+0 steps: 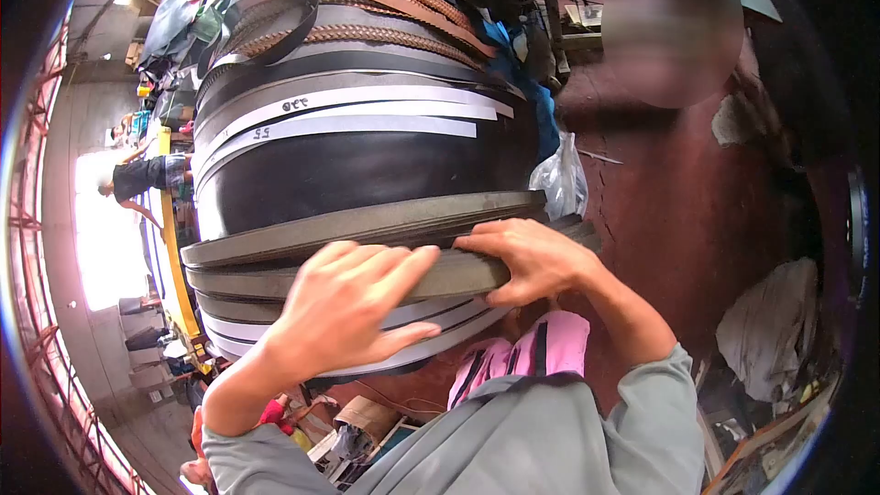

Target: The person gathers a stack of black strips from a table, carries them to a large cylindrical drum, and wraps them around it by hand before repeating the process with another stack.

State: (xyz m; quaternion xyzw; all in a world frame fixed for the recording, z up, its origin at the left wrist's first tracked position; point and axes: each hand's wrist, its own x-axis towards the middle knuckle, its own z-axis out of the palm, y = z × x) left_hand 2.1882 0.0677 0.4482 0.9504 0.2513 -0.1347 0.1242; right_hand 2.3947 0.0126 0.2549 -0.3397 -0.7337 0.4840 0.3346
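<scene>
A stack of long leather belt strips (367,220), grey-green on the flat face, lies across the near part of a work surface. My left hand (353,302) rests flat on the stack with fingers spread, palm down. My right hand (532,261) curls its fingers over the strips' right end and grips it. Beyond lie black strips (357,170), white-faced strips (348,124) with handwritten numbers, and brown braided belts (367,0).
A clear plastic bag (561,179) sits right of the strips on a dark red surface (678,202). A person sits at top right. Another person stands far left near a bright opening. Grey cloth (770,325) and clutter lie lower right.
</scene>
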